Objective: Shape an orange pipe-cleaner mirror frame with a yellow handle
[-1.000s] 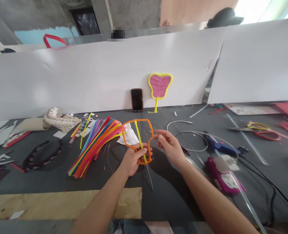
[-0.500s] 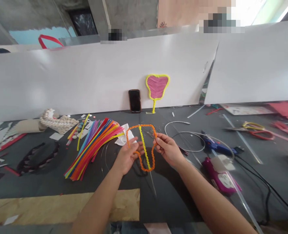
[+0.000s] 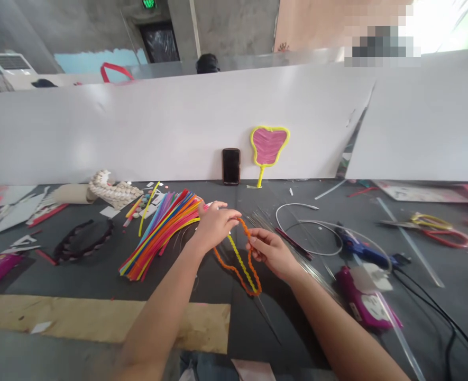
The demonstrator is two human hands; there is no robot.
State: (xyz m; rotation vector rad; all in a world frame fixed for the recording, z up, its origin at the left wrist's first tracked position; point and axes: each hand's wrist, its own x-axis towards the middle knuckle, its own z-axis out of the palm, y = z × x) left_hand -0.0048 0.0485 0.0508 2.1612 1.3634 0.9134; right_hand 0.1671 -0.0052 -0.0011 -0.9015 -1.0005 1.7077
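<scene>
I hold an orange pipe-cleaner frame [image 3: 253,275] with a yellow strand [image 3: 237,259] running down its middle, low over the dark table. My left hand [image 3: 213,226] pinches the frame's top end, fingers closed on it. My right hand [image 3: 268,250] grips the frame's right side, fingers curled round the orange wire. A thin bare wire sticks out below the frame. A fan of coloured pipe cleaners [image 3: 160,233] lies just left of my left hand.
A finished pink and yellow fan shape [image 3: 269,145] and a black phone [image 3: 231,166] lean on the white board. Glue guns [image 3: 363,248] [image 3: 363,296], wire loops [image 3: 309,227], scissors [image 3: 436,227] and cables lie right. A dark headband [image 3: 83,243] and shell piece [image 3: 110,189] lie left. A person's head shows behind the board.
The frame has tipped from upright to lying low and slanted. My left hand moved from its lower left side up to its top end; my right hand kept its grip on the right side.
</scene>
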